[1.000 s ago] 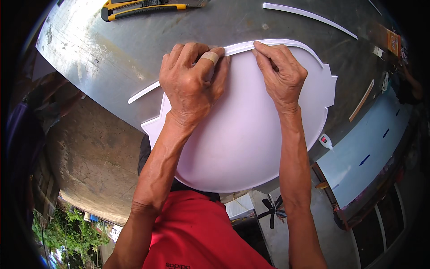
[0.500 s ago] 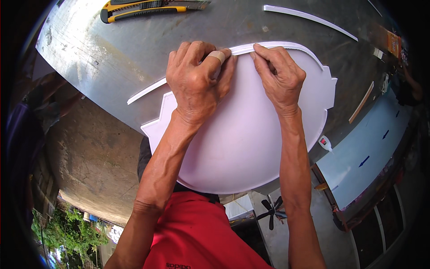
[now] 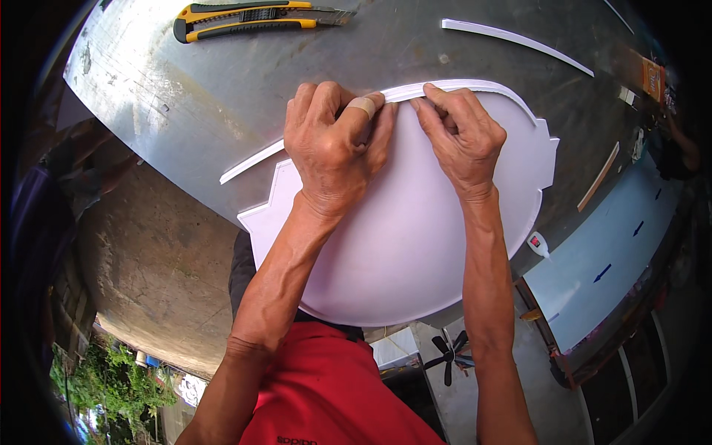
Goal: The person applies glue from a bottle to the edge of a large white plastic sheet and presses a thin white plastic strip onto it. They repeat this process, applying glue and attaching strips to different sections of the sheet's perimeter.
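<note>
- In the head view, a white strip (image 3: 408,93) runs along the far rim of a white panel (image 3: 400,230), between both hands' fingertips, over a grey metal table (image 3: 371,52).
- The left hand (image 3: 337,141), knuckles up, and right hand (image 3: 463,137), fingers curled, each pinch the strip tightly.
- Strip: thin, curved; panel: smooth, rounded, notched at both sides.

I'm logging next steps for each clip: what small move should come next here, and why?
Probably slide the left hand slightly leftward, pinching the white strip against the panel. That hand and the right hand have their fingers on the strip at the panel's curved far edge, while its apparent left length stands off the panel, table showing between.
</note>
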Motion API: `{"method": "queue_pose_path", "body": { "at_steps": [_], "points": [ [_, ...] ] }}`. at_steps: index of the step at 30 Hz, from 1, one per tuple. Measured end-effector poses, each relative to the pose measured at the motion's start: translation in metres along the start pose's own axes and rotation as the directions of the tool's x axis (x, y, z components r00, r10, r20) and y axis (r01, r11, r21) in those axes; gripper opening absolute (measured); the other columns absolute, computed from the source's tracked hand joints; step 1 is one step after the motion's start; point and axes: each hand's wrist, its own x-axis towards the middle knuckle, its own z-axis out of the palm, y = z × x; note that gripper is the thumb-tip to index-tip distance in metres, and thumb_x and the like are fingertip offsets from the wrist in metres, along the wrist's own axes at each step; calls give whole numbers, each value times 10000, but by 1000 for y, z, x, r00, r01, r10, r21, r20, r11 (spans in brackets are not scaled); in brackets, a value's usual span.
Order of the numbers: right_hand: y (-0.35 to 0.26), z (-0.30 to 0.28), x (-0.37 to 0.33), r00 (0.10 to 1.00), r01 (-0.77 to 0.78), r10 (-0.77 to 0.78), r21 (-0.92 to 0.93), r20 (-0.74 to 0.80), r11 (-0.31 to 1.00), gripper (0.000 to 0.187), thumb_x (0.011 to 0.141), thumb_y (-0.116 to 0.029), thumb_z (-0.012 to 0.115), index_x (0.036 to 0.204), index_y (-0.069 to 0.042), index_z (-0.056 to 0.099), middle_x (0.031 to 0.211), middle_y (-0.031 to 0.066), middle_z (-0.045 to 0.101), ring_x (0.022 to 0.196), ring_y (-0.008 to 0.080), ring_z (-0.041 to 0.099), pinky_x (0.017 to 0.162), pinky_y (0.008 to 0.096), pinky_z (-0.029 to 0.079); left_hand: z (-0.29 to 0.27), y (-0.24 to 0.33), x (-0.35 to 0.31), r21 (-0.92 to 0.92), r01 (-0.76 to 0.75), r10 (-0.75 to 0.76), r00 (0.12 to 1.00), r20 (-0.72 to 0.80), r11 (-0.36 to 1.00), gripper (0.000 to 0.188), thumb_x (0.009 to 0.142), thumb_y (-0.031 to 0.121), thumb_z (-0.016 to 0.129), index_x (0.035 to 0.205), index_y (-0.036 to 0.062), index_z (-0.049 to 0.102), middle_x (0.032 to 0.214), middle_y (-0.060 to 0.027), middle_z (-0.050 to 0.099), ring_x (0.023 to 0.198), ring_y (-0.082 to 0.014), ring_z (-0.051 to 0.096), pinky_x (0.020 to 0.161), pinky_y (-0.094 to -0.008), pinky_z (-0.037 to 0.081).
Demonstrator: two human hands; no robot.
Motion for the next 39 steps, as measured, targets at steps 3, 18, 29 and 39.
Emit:
{"method": "queue_pose_path", "body": {
  "at_steps": [3,18,29,39],
  "points": [
    [1,1,-2,1000,-1,1,-6,-6,1000,251,833,-2,902,1056,-35,793,766,13,687,570,65,536,495,241,442,0,1,0,-4,16,-16,1000,-8,1000,196,728,99,914,847,102,758,767,-10,572,745,-214,524,662,-374,405],
    [2,2,0,1000,0,0,-7,-14,1000,230,830,-10,910,1020,-40,785,760,15,695,565,74,532,494,254,434,1,5,1,-6,42,-42,999,-19,999,189,725,81,911,826,86,751,745,-20,563,730,-216,518,637,-367,416],
    [1,-1,1,999,3,-2,-19,53,1000,272,815,-19,905,1032,-23,740,809,61,706,623,171,662,528,307,528,-9,5,2,-47,69,-67,997,34,997,178,737,43,897,872,57,781,776,-38,584,742,-227,534,623,-365,447],
    [-2,2,4,985,154,-153,-9,83,988,303,837,0,873,1117,-15,758,845,67,722,621,181,688,533,309,546,-10,2,4,-75,85,-81,995,62,994,171,745,57,898,868,60,778,773,-40,577,753,-235,533,646,-378,444]
  ]
}}
